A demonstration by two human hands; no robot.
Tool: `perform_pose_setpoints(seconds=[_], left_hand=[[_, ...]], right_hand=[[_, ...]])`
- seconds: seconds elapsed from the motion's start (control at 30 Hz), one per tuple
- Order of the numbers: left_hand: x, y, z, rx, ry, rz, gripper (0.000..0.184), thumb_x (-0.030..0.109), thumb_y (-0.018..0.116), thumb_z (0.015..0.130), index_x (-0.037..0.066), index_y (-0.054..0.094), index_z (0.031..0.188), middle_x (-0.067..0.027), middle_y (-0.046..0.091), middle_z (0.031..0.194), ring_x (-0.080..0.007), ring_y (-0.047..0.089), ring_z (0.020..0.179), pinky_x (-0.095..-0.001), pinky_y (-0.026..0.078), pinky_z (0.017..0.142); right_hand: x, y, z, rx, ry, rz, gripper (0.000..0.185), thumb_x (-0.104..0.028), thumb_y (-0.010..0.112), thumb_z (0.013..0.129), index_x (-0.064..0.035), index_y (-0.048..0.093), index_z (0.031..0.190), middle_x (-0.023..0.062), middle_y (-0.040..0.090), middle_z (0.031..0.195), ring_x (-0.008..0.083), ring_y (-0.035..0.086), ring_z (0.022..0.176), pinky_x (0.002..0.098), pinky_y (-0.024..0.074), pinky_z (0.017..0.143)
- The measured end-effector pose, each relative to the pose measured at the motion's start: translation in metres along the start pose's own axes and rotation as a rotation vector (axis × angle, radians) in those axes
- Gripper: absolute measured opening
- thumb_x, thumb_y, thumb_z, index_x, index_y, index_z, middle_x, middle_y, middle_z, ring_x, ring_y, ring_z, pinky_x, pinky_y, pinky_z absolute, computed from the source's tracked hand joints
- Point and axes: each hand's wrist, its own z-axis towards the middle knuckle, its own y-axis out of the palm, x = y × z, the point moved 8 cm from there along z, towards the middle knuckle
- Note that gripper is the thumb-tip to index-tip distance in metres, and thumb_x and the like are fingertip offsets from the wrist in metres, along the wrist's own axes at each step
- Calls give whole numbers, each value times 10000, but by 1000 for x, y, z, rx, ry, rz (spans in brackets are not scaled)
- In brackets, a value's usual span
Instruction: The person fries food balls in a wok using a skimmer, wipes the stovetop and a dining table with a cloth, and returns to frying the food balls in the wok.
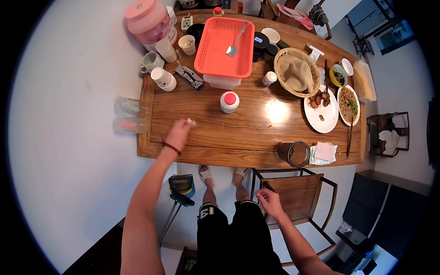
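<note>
My left hand point(178, 135) reaches over the left part of the wooden table point(211, 142), its fingers pinched on a small whitish piece point(191, 123) too small to name. To its right stands a white bottle with a red cap point(229, 101), apart from the hand. Below the table edge, my right hand point(269, 202) hangs beside the wooden chair point(298, 195). Its fingers curl loosely, and I see nothing in them.
A red basket point(224, 64) with a spatula point(236, 43) sits at the back. Left are paper cups point(163, 79); right are a wicker basket point(298, 94), food plates point(321, 121) and chopsticks point(350, 137). A dark cup point(293, 153) stands near the front edge.
</note>
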Motion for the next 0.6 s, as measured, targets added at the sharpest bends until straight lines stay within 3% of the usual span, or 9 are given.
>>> perform_pose_setpoints(seconds=[0.07, 0.2, 0.27, 0.3, 0.33, 0.4, 0.5, 0.57, 0.6], left_hand=[[57, 2, -23, 19, 147, -41, 261, 19, 615, 909, 47, 672, 1162, -173, 622, 1114, -321, 613, 1044, -379, 534, 855], [104, 13, -32, -34, 152, -201, 249, 35, 614, 918, 40, 675, 1159, -162, 632, 1079, -311, 626, 1015, -371, 537, 837], [102, 13, -12, -65, 25, -270, 250, 15, 620, 908, 34, 678, 1151, -147, 645, 1044, -318, 634, 978, -380, 538, 823], [84, 18, -1, -102, -282, -527, 236, 9, 621, 908, 19, 680, 1137, -138, 654, 1019, -322, 640, 959, -388, 536, 810], [81, 17, 14, -105, -280, -530, 236, 9, 621, 908, 19, 680, 1137, -138, 654, 1019, -322, 640, 959, -388, 536, 810], [97, -9, 40, 156, 34, -192, 239, 24, 576, 911, 31, 682, 1125, -114, 651, 1064, -297, 637, 972, -385, 544, 846], [98, 16, 49, 134, 114, -176, 233, -10, 600, 904, 9, 684, 1121, -152, 661, 1070, -324, 633, 1005, -396, 541, 869], [116, 24, 42, 97, 142, -171, 245, -27, 602, 890, 10, 685, 1117, -153, 663, 1075, -328, 628, 1018, -398, 540, 885], [126, 28, 37, 64, 168, -164, 257, -44, 603, 877, 12, 686, 1114, -155, 665, 1080, -332, 624, 1030, -399, 539, 901]], right_hand=[[-8, 9, 7, -33, -4, -21, 196, -157, 682, 941, 20, 707, 1019, 173, 729, 895, 238, 727, 793, 320, 572, 710], [-27, 17, 23, -31, -76, -3, 198, -160, 683, 941, 19, 708, 1022, 173, 731, 900, 248, 728, 796, 323, 572, 711], [-43, 13, 26, -26, -85, 20, 207, -167, 684, 941, 19, 709, 1029, 174, 731, 904, 255, 727, 795, 324, 573, 716], [-42, 11, 26, -21, -81, 18, 207, -167, 684, 941, 19, 709, 1029, 174, 731, 904, 255, 727, 795, 324, 573, 716], [-40, 10, 27, -13, -91, 26, 194, -155, 682, 947, 17, 707, 1034, 147, 731, 884, 207, 713, 775, 310, 568, 709], [-36, 8, 25, -2, -100, 35, 181, -143, 679, 953, 15, 704, 1038, 121, 731, 864, 159, 700, 756, 296, 563, 702], [-30, -1, 19, 33, -92, 6, 183, -146, 684, 951, 14, 705, 1038, 119, 730, 861, 158, 699, 749, 294, 563, 700], [-26, -4, 14, 31, -44, 30, 213, -173, 688, 942, 15, 712, 1040, 172, 733, 928, 240, 719, 807, 324, 571, 725], [-24, -6, 13, 36, -41, 35, 213, -173, 688, 942, 15, 712, 1040, 172, 733, 928, 240, 719, 807, 324, 571, 725]])
